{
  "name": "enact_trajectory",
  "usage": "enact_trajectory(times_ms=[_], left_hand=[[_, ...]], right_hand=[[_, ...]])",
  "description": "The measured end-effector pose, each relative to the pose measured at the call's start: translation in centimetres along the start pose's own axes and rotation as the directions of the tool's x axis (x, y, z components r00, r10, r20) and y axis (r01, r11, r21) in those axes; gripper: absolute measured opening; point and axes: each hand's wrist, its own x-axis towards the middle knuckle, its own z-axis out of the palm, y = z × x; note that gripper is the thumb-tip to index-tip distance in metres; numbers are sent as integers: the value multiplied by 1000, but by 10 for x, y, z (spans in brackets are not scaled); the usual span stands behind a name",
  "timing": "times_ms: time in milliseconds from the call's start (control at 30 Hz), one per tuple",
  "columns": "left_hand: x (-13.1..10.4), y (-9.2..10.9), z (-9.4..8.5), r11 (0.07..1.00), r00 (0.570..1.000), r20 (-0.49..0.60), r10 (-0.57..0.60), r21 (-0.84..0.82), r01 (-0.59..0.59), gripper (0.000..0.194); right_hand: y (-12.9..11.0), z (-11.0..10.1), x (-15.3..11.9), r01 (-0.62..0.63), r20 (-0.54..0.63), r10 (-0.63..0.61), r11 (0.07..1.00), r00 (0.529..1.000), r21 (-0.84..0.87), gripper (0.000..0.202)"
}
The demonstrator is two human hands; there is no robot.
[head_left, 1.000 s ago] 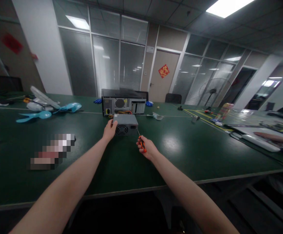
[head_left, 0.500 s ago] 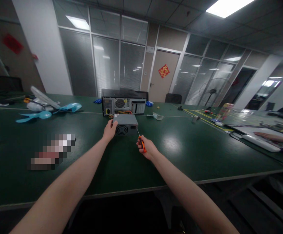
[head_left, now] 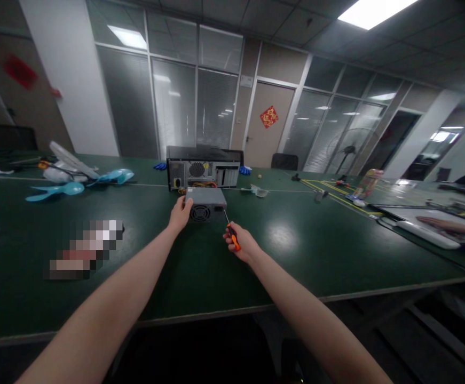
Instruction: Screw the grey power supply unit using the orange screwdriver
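A grey power supply box (head_left: 206,197) with a round fan grille sits on the green table (head_left: 200,277), its grille side facing me. My left hand (head_left: 180,214) grips its left end, thumb on the top. In my right hand (head_left: 242,241) is an orange and black screwdriver (head_left: 234,237), its thin shaft pointing up and left. The tip meets the right side of the box's near face, by the socket. Behind the box stands a computer case (head_left: 204,168), with coloured wires between the two.
Light blue plastic pieces (head_left: 66,190) and a white object (head_left: 66,165) lie at the left. A small clear bag (head_left: 259,191) is right of the case. A pixelated item (head_left: 88,248) lies near my left forearm. Flat panels and cables (head_left: 424,226) are at the far right.
The screwdriver handle has turned slightly in my right hand, and its fingers have shifted a little. My left hand and the box stay in place. A dark shape appears at the far right edge.
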Motion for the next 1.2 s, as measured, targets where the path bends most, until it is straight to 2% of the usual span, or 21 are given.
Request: enact_trajectory(times_ms=[167,367,533,767,1000,1200], left_hand=[[0,0,0,1000,1000,7,-19,-8,19,53],[-3,8,-3,999,998,34,-47,-19,47,53],[-5,12,-5,998,998,30,-60,-15,60,50],[-4,10,-4,999,999,21,-30,-20,31,50],[-4,9,-4,999,1000,11,-29,21,29,51],[-4,9,-4,999,999,17,-49,5,49,51]], right_hand=[[0,1,-1,-1,-11,1,1000,1000,-6,19],[-2,2,-5,-8,-5,8,1000,1000,-10,26],[-2,2,-4,10,-20,-10,1000,1000,-29,19],[-2,2,-4,1,-7,-1,1000,1000,0,23],[0,1,-2,23,-25,-23,1000,999,-5,19],[-1,2,-4,17,-12,-17,1000,1000,10,26]])
